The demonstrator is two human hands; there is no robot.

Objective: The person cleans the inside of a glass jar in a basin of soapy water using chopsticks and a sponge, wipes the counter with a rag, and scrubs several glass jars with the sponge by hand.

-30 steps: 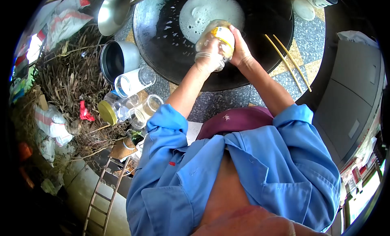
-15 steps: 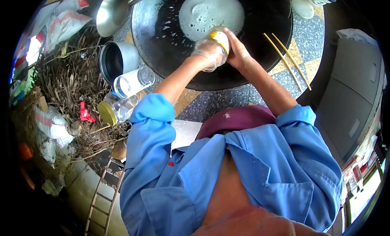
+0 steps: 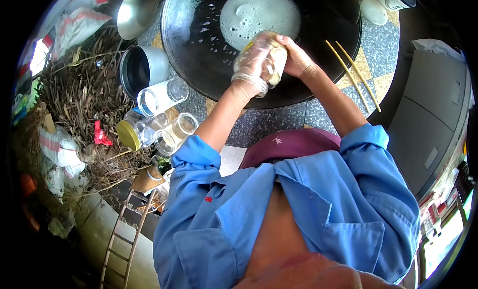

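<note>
Head view: the right hand (image 3: 297, 58) grips a jar (image 3: 274, 64) not yet set down, left hand (image 3: 250, 66) inside it, grip unclear, over a foamy wok (image 3: 328, 65)

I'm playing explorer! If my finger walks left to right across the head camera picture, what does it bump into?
Lower striped white sack → red scrap → gold jar lid → held jar → two yellowish sticks → big gray cabinet.

Dry twigs (image 3: 82, 80) lie left — a grey cabinet (image 3: 425, 122) stands right.
</note>
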